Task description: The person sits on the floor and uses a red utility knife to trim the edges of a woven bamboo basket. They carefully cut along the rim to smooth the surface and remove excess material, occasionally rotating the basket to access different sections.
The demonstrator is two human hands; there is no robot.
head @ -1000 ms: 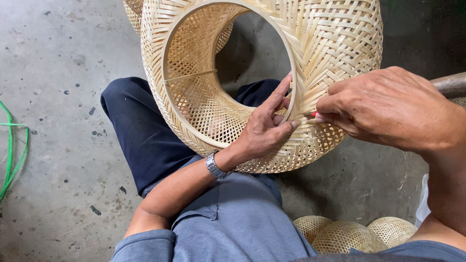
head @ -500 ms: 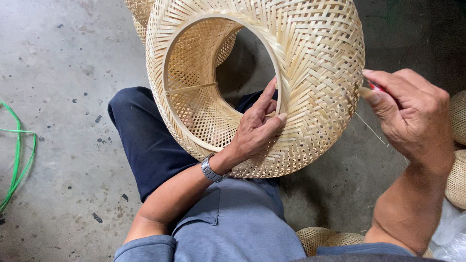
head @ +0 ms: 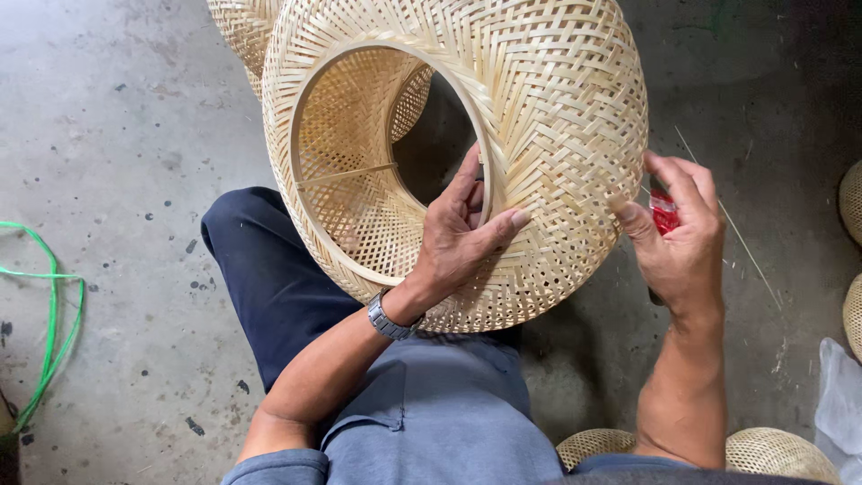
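Note:
A large woven bamboo basket [head: 539,117] with a round open rim rests on its side over my lap. My left hand [head: 458,238] grips the rim, fingers curled inside the opening and thumb pressed on the outer weave. My right hand [head: 678,238] is at the basket's right side, thumb tip touching the weave, and it holds a small red object [head: 664,214] against the palm. A thin bamboo strip [head: 727,220] runs past the right hand over the floor.
Grey concrete floor all around. A green cord [head: 49,314] loops at the left. Another woven basket [head: 242,31] lies behind the big one. More woven pieces sit at the bottom right [head: 781,454] and right edge [head: 851,202]. White plastic [head: 840,400] lies at the right.
The basket has turned and shifted right. My right hand moved from the rim down to the basket's right side. My left hand kept its grip on the rim.

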